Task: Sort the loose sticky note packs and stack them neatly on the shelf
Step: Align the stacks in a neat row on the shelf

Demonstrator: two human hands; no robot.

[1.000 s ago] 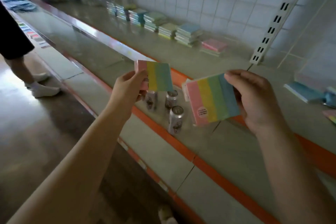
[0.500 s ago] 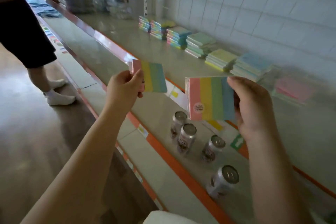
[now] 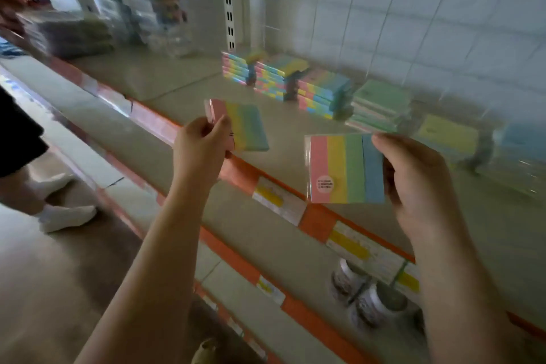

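- Packs: striped pack (image 3: pixel 240 127) pinched at pink end by left hand (image 3: pixel 202 151), raised above shelf (image 3: pixel 189 89) edge.
- Second striped pack (image 3: pixel 345 168) gripped along blue edge by right hand (image 3: pixel 419 183), face up.
- View swung since a second ago: matching striped stacks (image 3: pixel 283 77) now straight ahead.
- Placement on those stacks judged next; not yet done.

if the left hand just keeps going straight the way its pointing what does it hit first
Probably nothing soon: the left hand, holding a striped pack, points up and away over bare shelf. The multicolour stacks sit to the right of that line, though depth is hard to judge.
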